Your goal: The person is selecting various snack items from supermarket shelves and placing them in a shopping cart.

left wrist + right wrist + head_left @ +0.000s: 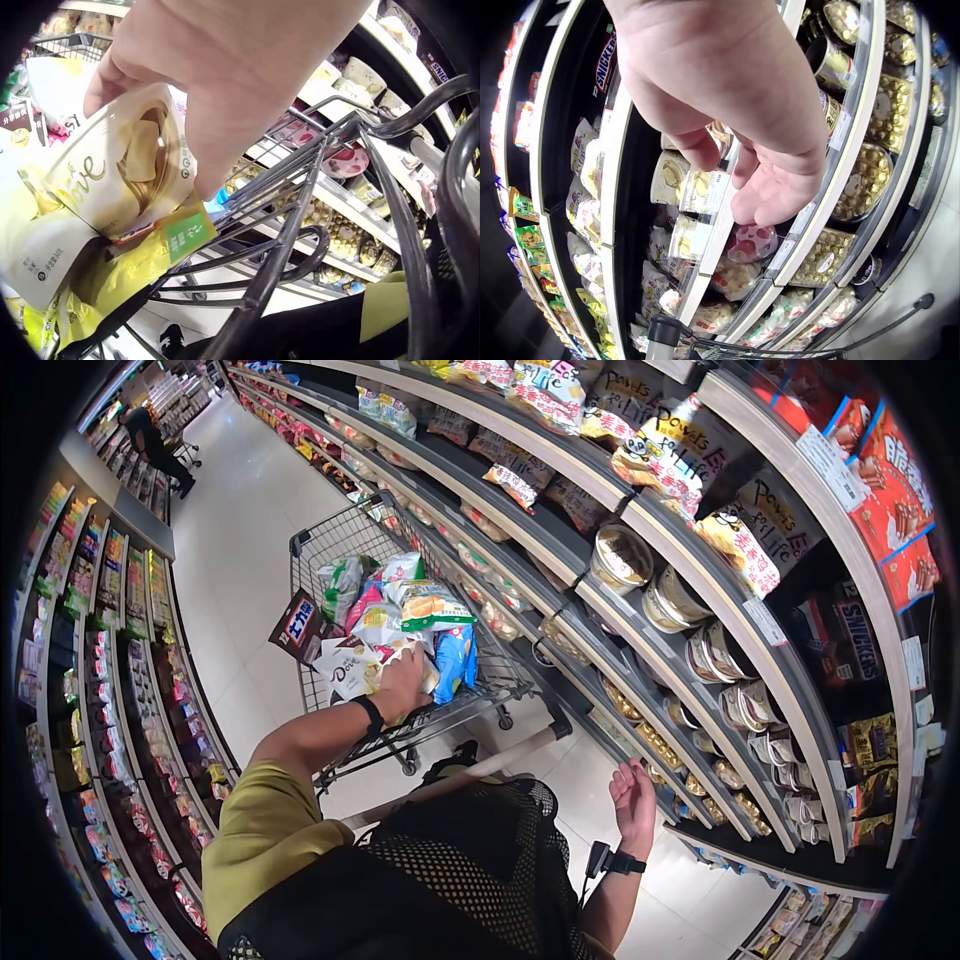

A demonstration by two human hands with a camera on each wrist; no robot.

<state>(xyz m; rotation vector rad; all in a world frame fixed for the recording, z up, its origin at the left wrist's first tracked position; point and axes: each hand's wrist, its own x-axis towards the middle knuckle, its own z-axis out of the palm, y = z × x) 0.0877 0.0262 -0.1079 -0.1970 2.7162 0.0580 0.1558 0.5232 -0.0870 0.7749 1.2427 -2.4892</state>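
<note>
The left hand (pixel 404 682) reaches down into the wire shopping cart (pixel 330 545), which holds several snack bags. In the left wrist view its fingers and thumb grip the top of a cream-and-brown Dove tub (pixel 131 161), tilted among the bags. A yellow-green bag (pixel 142 266) lies under the tub. The right hand (pixel 633 792) hangs in the air beside the shelves, its fingers loosely curled; the right wrist view shows this hand (pixel 735 112) holding nothing, in front of shelved tubs.
Shelves of snack bags, tubs (pixel 622 558) and gold-wrapped sweets (pixel 861 180) rise on the right. More shelves (pixel 120 690) line the left. The cart's handle (pixel 500 758) crosses before the body. A person in dark clothes (pixel 155 448) is far down the aisle.
</note>
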